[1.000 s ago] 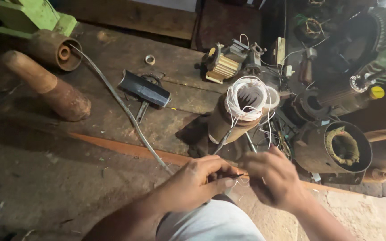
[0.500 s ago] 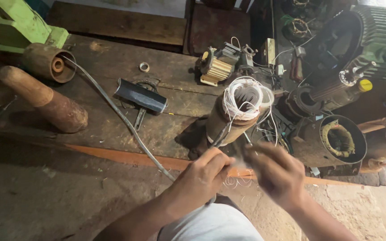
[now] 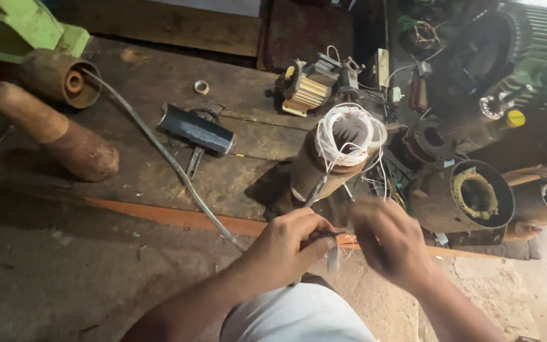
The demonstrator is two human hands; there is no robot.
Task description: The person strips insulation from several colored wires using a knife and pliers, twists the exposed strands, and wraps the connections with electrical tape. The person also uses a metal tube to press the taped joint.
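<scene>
Right hand (image 3: 387, 244) smeared by motion blur, fingers indistinct. Small object pinched in left hand (image 3: 286, 244) mostly hidden by curled fingers; kind not discernible. Green machine (image 3: 23, 28) cut off at upper left edge. Ribbed motor housing (image 3: 533, 31) cropped at upper right corner.
</scene>
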